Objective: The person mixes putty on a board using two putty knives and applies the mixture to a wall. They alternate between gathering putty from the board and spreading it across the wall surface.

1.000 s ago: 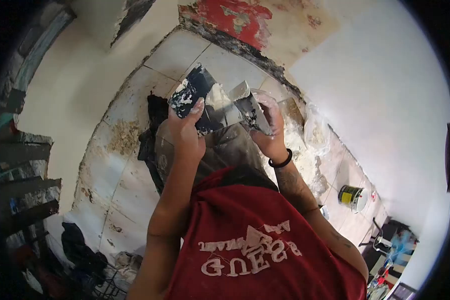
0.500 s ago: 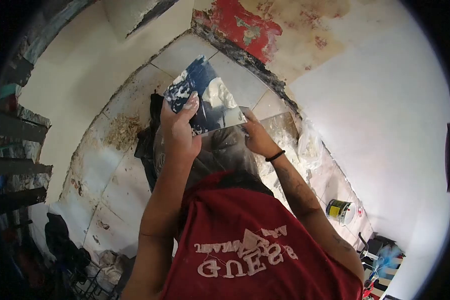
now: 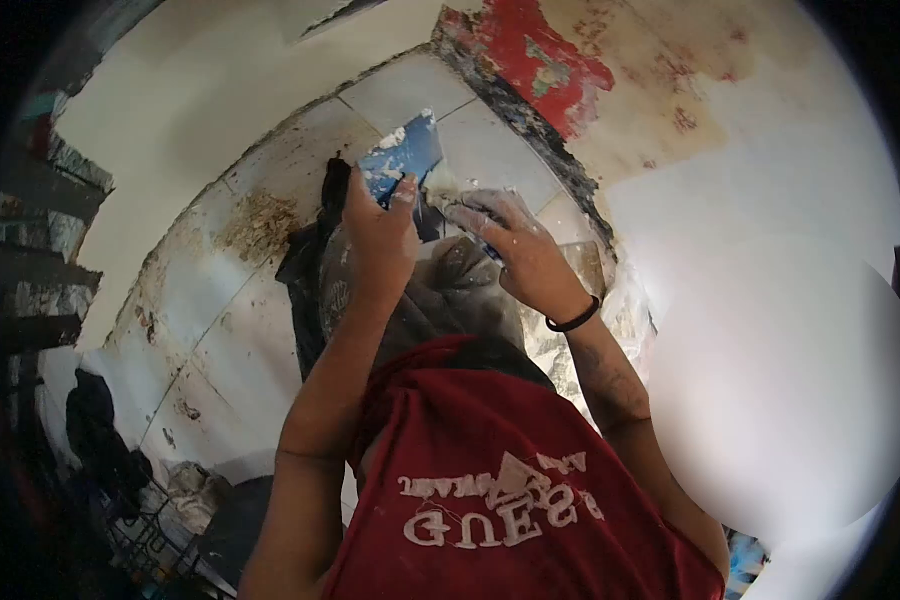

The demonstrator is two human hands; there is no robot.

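The left hand (image 3: 378, 240) is pinching one blue plate (image 3: 408, 158) by its near edge, the thumb pressing on the face that is showing and the fingers closing behind it. The plate is sticking up past the fingertips, tilted and smeared with white. One lump of plaster (image 3: 438, 183) is sitting at the plate's right edge, between the two hands. The right hand (image 3: 515, 255) is lying just beside the plate, its white-coated fingers (image 3: 480, 212) stretching toward the lump. A dark sliver is showing under them, and I cannot tell whether that hand is gripping anything. One black band (image 3: 571, 320) is circling the right wrist. Both forearms are rising from a red shirt (image 3: 490, 450), above a stained tile floor (image 3: 220, 320) meeting a pale wall (image 3: 770, 200).
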